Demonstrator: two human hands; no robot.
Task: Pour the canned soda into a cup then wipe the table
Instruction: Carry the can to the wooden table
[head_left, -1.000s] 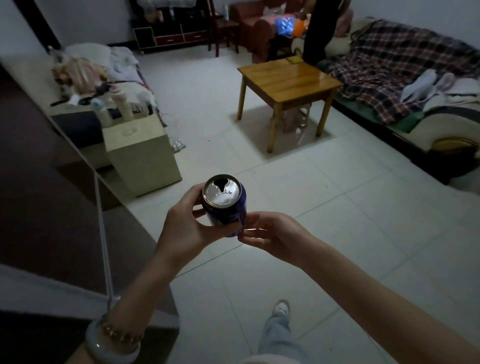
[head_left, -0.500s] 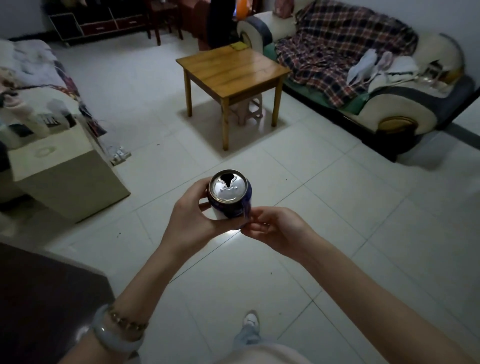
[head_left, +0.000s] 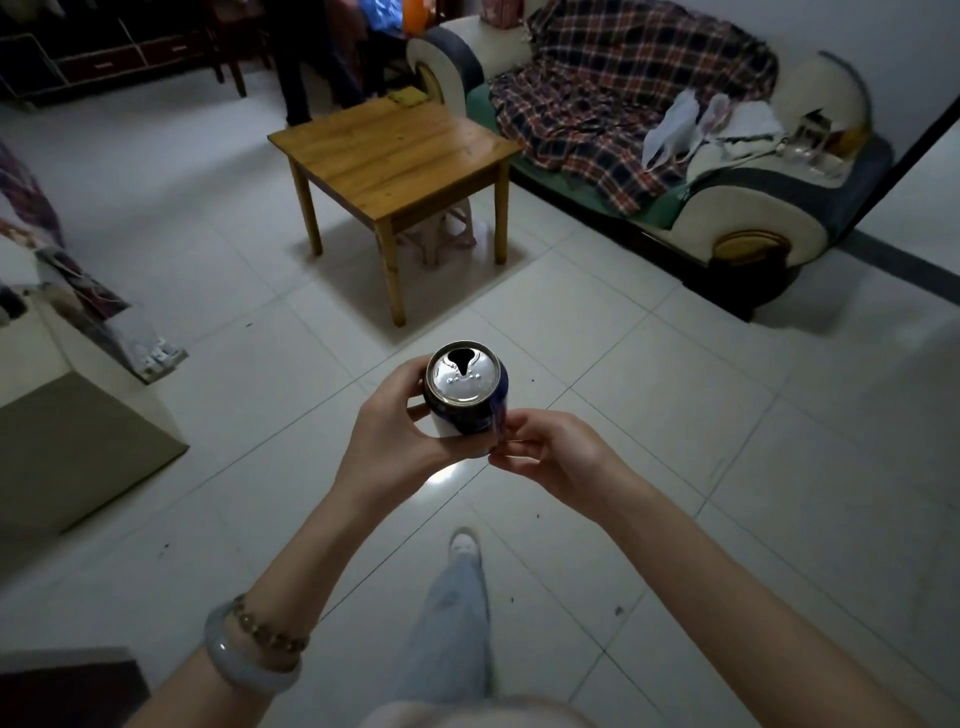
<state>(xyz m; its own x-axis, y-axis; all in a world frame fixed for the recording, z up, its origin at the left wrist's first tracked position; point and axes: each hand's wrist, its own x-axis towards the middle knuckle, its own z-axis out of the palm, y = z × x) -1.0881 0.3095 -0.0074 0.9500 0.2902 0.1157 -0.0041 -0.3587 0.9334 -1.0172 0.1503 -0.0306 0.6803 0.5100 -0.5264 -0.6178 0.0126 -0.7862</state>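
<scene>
Head view.

- Soda can (head_left: 465, 387): dark blue with a silver top. It is held upright in the air above the tiled floor (head_left: 675, 415), well apart from the near corner of the wooden table (head_left: 395, 150). The mouth in its top is seen open and dark.
- Left hand (head_left: 395, 431): wrapped round the left side of the can, with the fingers curled and clamped on its wall. Two bracelets (head_left: 249, 649), one pale bangle and one beaded, are worn on this wrist.
- Right hand (head_left: 550, 452): fingers curled together, with the tips pinched against the can's lower right side.
- Table top: bare wood, with a small yellow cloth (head_left: 408, 97) laid at its far corner. A pale stool (head_left: 447, 236) is seen beneath the table.
- Sofa (head_left: 753, 208): placed just beside the table's right edge and draped with a plaid blanket (head_left: 623, 88). White cloths are piled at its right end.
- Box (head_left: 78, 415): beige, set on the floor at the left edge.
- Trouser leg (head_left: 452, 623): light-coloured, with a white shoe (head_left: 464, 543) set on the floor below the hands.
</scene>
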